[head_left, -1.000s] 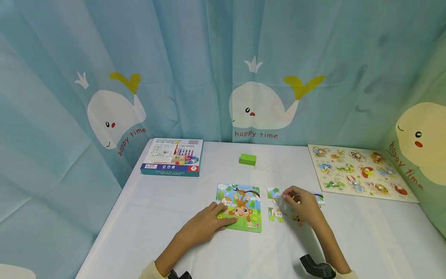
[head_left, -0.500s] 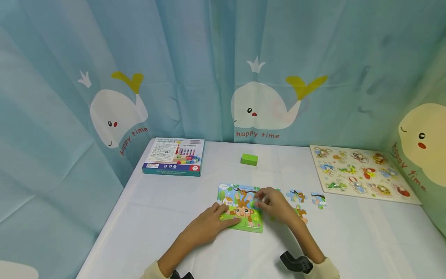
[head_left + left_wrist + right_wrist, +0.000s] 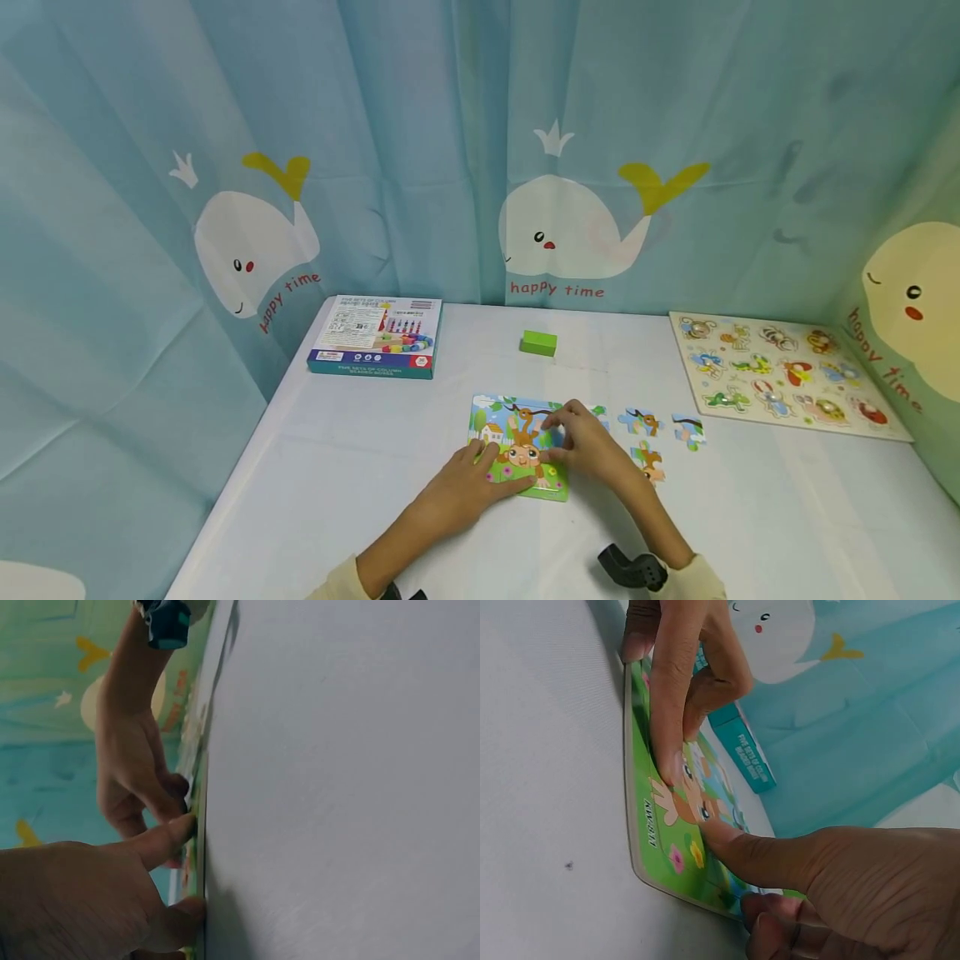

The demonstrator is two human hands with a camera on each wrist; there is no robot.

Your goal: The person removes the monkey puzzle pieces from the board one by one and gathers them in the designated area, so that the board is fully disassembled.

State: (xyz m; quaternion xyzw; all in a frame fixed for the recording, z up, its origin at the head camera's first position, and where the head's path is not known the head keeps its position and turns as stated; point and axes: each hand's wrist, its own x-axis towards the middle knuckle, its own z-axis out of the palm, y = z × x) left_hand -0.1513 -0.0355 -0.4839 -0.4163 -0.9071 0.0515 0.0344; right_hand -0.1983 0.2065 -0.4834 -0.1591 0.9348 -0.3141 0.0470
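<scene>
A square monkey jigsaw puzzle (image 3: 492,408) lies flat on the white table. My left hand (image 3: 459,493) rests on its lower left part, thumb stretched along the front; the right wrist view has its fingers (image 3: 673,742) pressing the picture. My right hand (image 3: 592,446) is at the puzzle's right side, thumb and bent fingers on either side of a small blue-green puzzle piece (image 3: 556,437) at the board. In the right wrist view its thumb (image 3: 761,859) touches the monkey's face and its fingertips sit at the board's edge. Loose puzzle pieces (image 3: 641,421) lie right of it, some partly hidden.
A bead-toy box (image 3: 375,337) stands at the back left. Behind the puzzle is a green block (image 3: 538,342). An insect peg board (image 3: 787,375) lies at the back right, before a blue curtain (image 3: 420,167) with whales.
My right hand has moved left from the loose pieces onto the puzzle's right side with a piece. My left thumb has slid right along the puzzle's front.
</scene>
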